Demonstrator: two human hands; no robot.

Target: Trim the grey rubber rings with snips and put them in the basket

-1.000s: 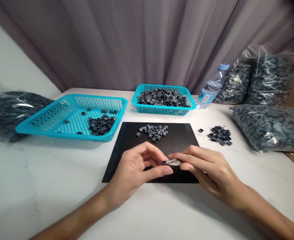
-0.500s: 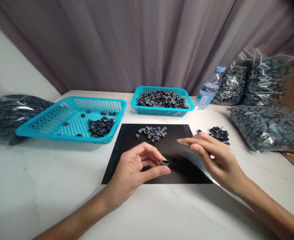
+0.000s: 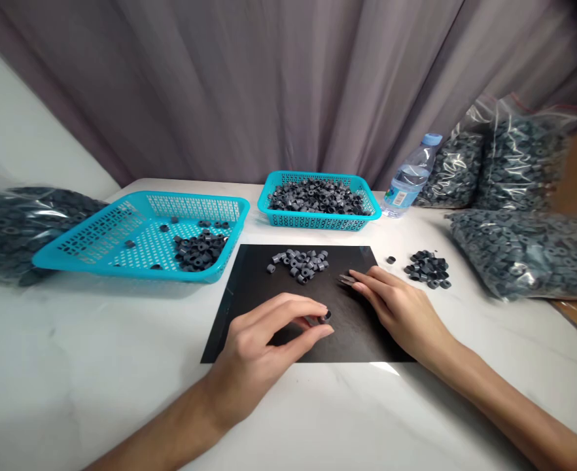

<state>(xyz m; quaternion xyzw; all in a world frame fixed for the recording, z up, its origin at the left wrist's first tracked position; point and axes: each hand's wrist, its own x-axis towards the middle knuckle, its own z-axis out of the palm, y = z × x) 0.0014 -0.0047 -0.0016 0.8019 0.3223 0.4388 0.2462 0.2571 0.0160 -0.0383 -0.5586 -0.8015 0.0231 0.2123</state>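
Observation:
Between thumb and fingertips, my left hand (image 3: pixel 262 343) grips a short dark grey tube piece (image 3: pixel 326 316), its hollow end showing, above the black mat (image 3: pixel 357 327). My right hand (image 3: pixel 403 304) is closed on small metal tweezers (image 3: pixel 346 279); their tips poke out past the fingers, low over the mat's right part, with most of the tool hidden. A pile of similar grey pieces (image 3: pixel 301 263) lies at the back of the mat. To the right of the mat sits a second, darker pile (image 3: pixel 426 267), with one loose piece (image 3: pixel 390 260) beside it.
At left stands a blue basket (image 3: pixel 97 265) holding some pieces; a fuller blue basket (image 3: pixel 320 222) is behind the mat. A water bottle (image 3: pixel 409 180) leans slightly at the back right. Bags of pieces lie at the left (image 3: pixel 23 229) and right (image 3: pixel 534 252).
My right hand has moved left and down toward the mat with the tweezers, uncovering more of the right pile. The tube piece in my left hand has turned slightly.

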